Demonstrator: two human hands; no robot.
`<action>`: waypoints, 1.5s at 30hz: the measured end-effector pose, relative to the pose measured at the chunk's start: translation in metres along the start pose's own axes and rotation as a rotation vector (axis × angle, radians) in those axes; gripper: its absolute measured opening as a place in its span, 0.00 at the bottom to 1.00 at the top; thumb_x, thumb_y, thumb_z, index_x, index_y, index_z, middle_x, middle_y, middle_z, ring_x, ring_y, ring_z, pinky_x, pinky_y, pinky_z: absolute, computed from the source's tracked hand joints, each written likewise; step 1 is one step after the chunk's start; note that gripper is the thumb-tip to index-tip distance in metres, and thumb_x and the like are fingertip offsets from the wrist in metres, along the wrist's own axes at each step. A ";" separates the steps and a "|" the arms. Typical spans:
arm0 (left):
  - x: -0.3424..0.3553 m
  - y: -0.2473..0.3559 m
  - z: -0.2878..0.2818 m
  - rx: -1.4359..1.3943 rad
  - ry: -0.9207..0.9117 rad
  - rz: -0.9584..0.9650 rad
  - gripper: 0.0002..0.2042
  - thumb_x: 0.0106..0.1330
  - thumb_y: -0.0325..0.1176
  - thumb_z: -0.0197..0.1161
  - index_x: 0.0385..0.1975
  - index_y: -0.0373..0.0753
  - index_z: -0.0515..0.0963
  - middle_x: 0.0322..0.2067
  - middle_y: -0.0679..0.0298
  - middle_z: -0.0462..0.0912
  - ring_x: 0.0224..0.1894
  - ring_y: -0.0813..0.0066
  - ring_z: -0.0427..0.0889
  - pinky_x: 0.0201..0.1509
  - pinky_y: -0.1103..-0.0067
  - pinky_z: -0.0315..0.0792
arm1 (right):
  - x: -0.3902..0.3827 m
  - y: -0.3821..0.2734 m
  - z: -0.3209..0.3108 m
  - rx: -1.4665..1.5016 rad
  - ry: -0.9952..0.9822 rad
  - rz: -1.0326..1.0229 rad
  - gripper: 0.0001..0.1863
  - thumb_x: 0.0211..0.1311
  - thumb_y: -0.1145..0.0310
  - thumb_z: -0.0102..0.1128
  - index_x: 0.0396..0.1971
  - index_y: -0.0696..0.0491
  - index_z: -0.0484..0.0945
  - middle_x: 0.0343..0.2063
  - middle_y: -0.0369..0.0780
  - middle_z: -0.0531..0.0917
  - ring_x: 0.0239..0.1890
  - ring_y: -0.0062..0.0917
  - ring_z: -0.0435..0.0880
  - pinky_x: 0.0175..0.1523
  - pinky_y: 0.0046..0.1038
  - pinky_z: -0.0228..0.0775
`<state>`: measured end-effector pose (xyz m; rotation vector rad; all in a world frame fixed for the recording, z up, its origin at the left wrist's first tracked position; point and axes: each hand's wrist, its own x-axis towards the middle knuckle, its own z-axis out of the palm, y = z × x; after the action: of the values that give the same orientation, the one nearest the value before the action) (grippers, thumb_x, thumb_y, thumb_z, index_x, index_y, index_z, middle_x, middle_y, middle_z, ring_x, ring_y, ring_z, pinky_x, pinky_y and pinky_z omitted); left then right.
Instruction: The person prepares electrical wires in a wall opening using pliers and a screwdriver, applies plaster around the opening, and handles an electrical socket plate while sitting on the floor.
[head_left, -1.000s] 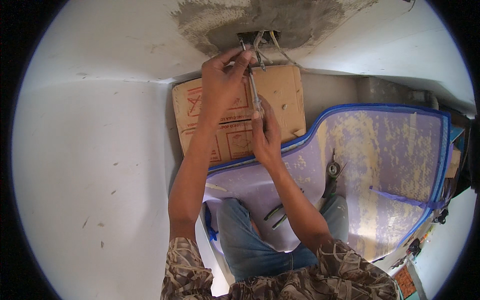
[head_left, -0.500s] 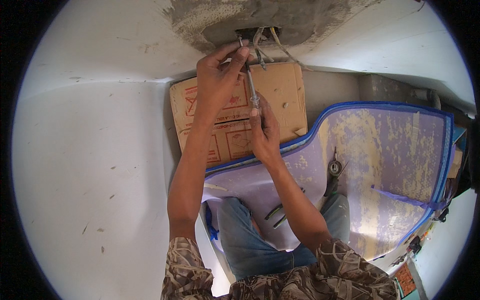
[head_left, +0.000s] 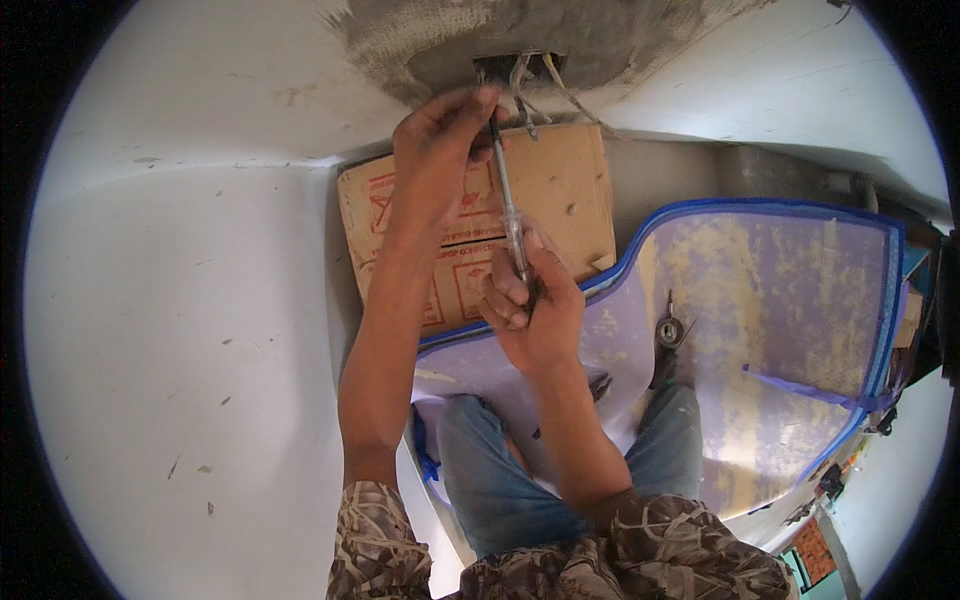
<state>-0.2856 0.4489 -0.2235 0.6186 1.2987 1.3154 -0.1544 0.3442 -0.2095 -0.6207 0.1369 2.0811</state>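
My right hand [head_left: 530,305] grips the clear handle of a thin screwdriver [head_left: 507,205], whose shaft runs up toward a rectangular hole [head_left: 520,68] in a rough grey patch of the white wall. My left hand [head_left: 435,150] reaches up to that hole and pinches the shaft's tip near the loose wires [head_left: 528,100] hanging out of it. Both forearms rise from the lower edge above my knees in blue jeans [head_left: 500,480].
A flattened brown cardboard box [head_left: 570,190] leans at the wall's foot. A purple mat with a blue border [head_left: 780,330] covers the floor to the right, with pliers and a tape roll [head_left: 668,335] on it. White wall [head_left: 180,300] fills the left.
The view has shifted slightly, so the hole and both hands sit a little higher in the picture. The grip on the screwdriver is unchanged.
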 end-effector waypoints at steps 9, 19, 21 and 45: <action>-0.019 0.007 0.001 0.133 -0.063 -0.111 0.14 0.68 0.40 0.65 0.36 0.33 0.83 0.28 0.65 0.84 0.27 0.82 0.78 0.30 0.84 0.68 | 0.021 0.021 0.000 -1.040 0.179 -0.611 0.21 0.74 0.67 0.42 0.64 0.53 0.64 0.25 0.33 0.71 0.20 0.12 0.65 0.21 0.15 0.58; -0.016 0.005 0.002 0.033 -0.088 -0.070 0.13 0.69 0.39 0.63 0.33 0.34 0.82 0.26 0.67 0.82 0.28 0.82 0.77 0.32 0.84 0.67 | 0.003 0.021 -0.002 -0.866 0.189 -0.425 0.23 0.74 0.68 0.44 0.66 0.56 0.61 0.27 0.33 0.72 0.18 0.11 0.64 0.22 0.14 0.59; -0.019 0.007 0.004 0.026 -0.066 -0.085 0.13 0.69 0.39 0.63 0.34 0.33 0.82 0.26 0.67 0.82 0.28 0.82 0.77 0.32 0.83 0.67 | 0.006 0.023 -0.011 -0.988 0.190 -0.506 0.23 0.74 0.68 0.45 0.66 0.56 0.61 0.27 0.33 0.72 0.18 0.10 0.64 0.22 0.14 0.58; -0.016 -0.001 0.004 -0.099 -0.055 -0.131 0.13 0.70 0.39 0.62 0.40 0.32 0.81 0.30 0.64 0.83 0.31 0.78 0.78 0.35 0.81 0.70 | -0.006 0.022 -0.010 -0.852 0.176 -0.427 0.22 0.74 0.67 0.48 0.65 0.54 0.63 0.23 0.32 0.73 0.18 0.10 0.65 0.23 0.13 0.57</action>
<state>-0.2783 0.4349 -0.2183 0.4897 1.2016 1.2384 -0.1657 0.3242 -0.2179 -1.2143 -0.7575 1.6025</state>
